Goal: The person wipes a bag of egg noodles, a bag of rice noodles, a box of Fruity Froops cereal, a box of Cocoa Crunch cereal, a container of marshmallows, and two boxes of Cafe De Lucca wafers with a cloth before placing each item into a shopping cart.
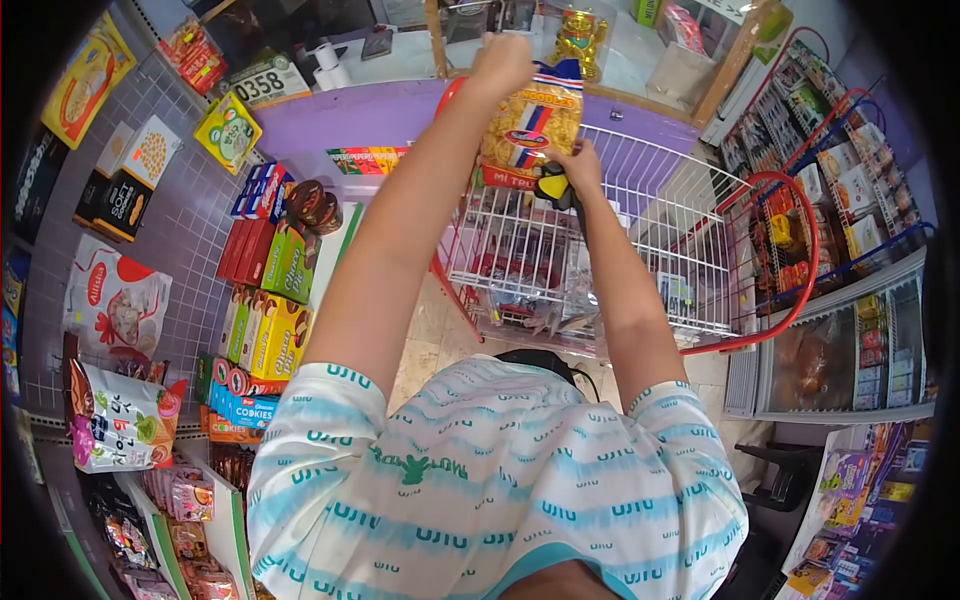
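Observation:
A bag of noodles with yellow contents, a red lower band and a blue-striped top is held up over the shopping cart. My left hand is closed at the bag's upper left corner, gripping it there. Lower down, my right hand pinches the bag's right edge, thumb against the front. Just below those fingers is a small black and yellow object, its kind unclear. Inside the wire cart, clear-wrapped packages lie under the bag.
To my left, shelves hold Choco Pie boxes, cookie boxes and hanging snack bags. Ahead stands a purple counter with a golden figurine. A packed wire rack and a glass-fronted cooler flank the cart's right side.

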Available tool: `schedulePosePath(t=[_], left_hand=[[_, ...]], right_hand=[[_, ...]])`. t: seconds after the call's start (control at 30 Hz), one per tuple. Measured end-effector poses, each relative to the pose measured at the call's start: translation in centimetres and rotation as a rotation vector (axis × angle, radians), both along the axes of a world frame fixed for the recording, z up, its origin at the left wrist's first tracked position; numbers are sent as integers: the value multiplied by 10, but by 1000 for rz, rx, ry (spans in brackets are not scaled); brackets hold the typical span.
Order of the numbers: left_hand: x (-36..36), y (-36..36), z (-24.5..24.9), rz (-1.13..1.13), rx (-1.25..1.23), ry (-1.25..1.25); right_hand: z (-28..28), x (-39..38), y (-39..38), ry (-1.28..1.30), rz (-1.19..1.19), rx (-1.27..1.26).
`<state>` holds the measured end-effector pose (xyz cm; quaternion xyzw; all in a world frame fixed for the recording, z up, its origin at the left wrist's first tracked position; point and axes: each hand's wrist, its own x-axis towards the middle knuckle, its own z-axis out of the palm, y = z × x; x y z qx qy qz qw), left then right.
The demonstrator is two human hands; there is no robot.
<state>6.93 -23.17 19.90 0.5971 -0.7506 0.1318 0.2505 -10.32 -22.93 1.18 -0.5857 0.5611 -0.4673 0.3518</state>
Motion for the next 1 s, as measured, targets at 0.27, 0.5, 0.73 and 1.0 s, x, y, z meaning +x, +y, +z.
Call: schedulePosePath(t=[0.27, 0.5, 0.73, 1.0], left_hand=[[-52, 104, -42, -349, -136, 345], [-106, 124, -76, -526, 96, 506], [-246, 199, -35, -970, 456, 619], [-441, 308, -14, -1480, 963, 852]], right_hand=[[-2, -24, 36, -208, -63, -22], [54, -85, 117, -593, 53, -16], [105, -208, 251, -614, -62, -326], [89, -381, 452, -273, -347, -204]])
